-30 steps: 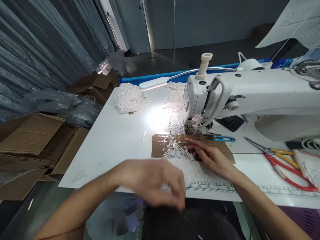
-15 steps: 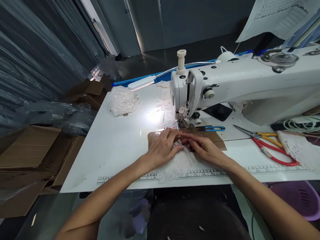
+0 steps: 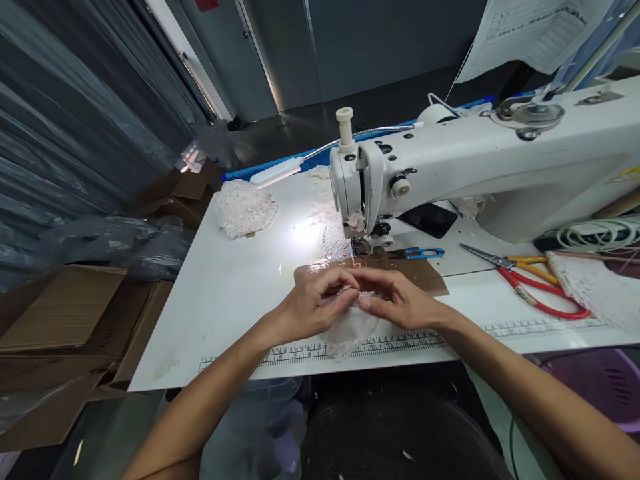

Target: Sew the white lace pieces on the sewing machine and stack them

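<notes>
A piece of white lace fabric (image 3: 350,331) hangs from my fingertips, its lower part lying over the printed ruler near the table's front edge. My left hand (image 3: 320,301) pinches its upper edge between thumb and fingers. Close against it, my right hand (image 3: 393,299) pinches the same edge from the other side. Both hands are just in front of the sewing machine's presser foot (image 3: 361,247), apart from it. The fingers hide most of the upper edge of the lace.
The white sewing machine (image 3: 440,160) spans the right. Red-handled scissors (image 3: 540,293) and blue thread snips (image 3: 423,253) lie on the table. Lace piles (image 3: 245,208) sit at the back left, beneath a lamp (image 3: 276,173). Cardboard boxes (image 3: 65,310) stand left of the table.
My hands have drawn slightly back from the machine and closed together on the lace's upper edge, lifting it. The right fingers, earlier stretched toward the needle area, are now curled. The view has shifted slightly.
</notes>
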### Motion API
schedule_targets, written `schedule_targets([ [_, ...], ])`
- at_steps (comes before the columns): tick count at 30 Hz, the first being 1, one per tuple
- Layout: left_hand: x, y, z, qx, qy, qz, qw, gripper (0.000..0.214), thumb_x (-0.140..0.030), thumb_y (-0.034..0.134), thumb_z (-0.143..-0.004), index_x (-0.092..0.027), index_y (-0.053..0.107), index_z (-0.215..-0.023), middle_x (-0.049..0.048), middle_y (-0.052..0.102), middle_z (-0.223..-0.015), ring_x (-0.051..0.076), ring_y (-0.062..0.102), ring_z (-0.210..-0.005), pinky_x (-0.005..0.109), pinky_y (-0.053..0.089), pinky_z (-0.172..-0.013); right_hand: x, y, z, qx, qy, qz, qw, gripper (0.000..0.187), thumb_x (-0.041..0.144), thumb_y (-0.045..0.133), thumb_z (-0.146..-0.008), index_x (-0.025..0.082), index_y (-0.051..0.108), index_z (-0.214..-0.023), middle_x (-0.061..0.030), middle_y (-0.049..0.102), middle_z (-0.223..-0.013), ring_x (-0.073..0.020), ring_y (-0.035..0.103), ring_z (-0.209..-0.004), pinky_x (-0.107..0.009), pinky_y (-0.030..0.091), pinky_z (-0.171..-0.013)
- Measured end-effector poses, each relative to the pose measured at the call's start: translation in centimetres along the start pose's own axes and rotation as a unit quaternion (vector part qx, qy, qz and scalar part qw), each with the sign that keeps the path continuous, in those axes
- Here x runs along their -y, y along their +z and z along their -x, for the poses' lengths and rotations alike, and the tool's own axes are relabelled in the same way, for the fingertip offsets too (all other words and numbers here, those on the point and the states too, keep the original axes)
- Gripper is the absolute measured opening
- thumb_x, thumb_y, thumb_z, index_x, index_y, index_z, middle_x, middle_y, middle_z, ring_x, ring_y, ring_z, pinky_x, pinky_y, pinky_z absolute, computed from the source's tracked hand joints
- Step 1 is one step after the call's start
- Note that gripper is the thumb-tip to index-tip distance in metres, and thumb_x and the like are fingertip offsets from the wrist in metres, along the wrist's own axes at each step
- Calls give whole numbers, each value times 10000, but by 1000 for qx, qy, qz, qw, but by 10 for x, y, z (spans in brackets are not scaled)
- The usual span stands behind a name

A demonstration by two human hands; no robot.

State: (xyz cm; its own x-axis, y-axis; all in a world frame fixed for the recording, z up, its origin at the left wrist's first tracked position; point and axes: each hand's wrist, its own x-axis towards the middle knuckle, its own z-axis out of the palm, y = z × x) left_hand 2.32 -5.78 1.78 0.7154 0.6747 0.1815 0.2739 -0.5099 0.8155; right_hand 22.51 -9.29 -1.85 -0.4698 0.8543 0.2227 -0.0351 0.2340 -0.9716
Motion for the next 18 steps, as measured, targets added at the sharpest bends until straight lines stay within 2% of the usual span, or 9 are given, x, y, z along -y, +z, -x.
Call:
schedule_targets([
  [2, -6, -8, 8, -34, -76, 69, 994, 189, -343, 587, -919, -160, 583, -967, 4, 616, -749, 88, 568, -602, 187, 474, -538, 4, 1, 0, 63, 35, -4, 997, 446, 384, 654, -865, 213, 608, -1274, -58, 678, -1111, -198, 621, -997, -363, 500, -904],
  [4, -6, -17, 18, -89, -133, 126, 979, 236, -362, 612, -903, -164, 563, -1021, -4, 620, -748, 88, 587, -610, 191, 508, -573, 2, -3, 1, 94, 85, 9, 992, 415, 354, 650, -865, 209, 622, -1253, -41, 688, -1066, -179, 627, -925, -315, 518, -817],
  [7, 6, -28, 35, -170, -183, 141, 958, 296, -378, 639, -880, -170, 560, -1075, -8, 625, -749, 111, 630, -685, 201, 531, -629, -6, -16, 1, 93, 137, 54, 985, 431, 359, 638, -864, 225, 609, -1273, -32, 688, -1085, -172, 630, -913, -287, 514, -775],
  [10, 25, -36, 48, -191, -214, 56, 956, 324, -403, 593, -901, -173, 558, -1127, 10, 641, -787, 136, 646, -728, 216, 528, -617, -14, -30, -6, 51, 153, 179, 971, 427, 408, 587, -883, 221, 615, -1266, -38, 702, -967, -177, 631, -822, -289, 495, -699],
  [12, 35, -40, 52, -184, -201, -88, 958, 319, -383, 554, -921, -175, 566, -1162, 45, 656, -898, 159, 647, -783, 256, 537, -643, -17, -37, -13, -3, 151, 312, 938, 425, 404, 539, -899, 206, 613, -1268, -54, 693, -878, -194, 619, -759, -309, 460, -643],
  [15, 44, -46, 44, -164, -118, -307, 930, 274, -317, 511, -945, -177, 604, -1161, 90, 630, -1053, 201, 627, -907, 325, 543, -717, -21, -45, -21, -69, 153, 468, 868, 435, 401, 477, -912, 176, 621, -1254, -61, 647, -721, -218, 583, -656, -324, 387, -566],
  [16, 45, -47, 38, -145, -79, -335, 928, 255, -300, 501, -953, -178, 619, -1143, 93, 624, -1073, 205, 620, -938, 336, 543, -740, -23, -46, -22, -79, 150, 484, 859, 428, 399, 466, -913, 174, 629, -1239, -52, 628, -682, -214, 571, -626, -319, 370, -551],
  [18, 47, -47, 22, -84, -2, -325, 942, 221, -281, 499, -966, -178, 643, -1097, 84, 633, -1059, 191, 619, -948, 329, 544, -764, -27, -47, -21, -88, 138, 475, 865, 398, 390, 459, -914, 187, 647, -1200, -32, 609, -647, -193, 554, -585, -304, 357, -539],
])
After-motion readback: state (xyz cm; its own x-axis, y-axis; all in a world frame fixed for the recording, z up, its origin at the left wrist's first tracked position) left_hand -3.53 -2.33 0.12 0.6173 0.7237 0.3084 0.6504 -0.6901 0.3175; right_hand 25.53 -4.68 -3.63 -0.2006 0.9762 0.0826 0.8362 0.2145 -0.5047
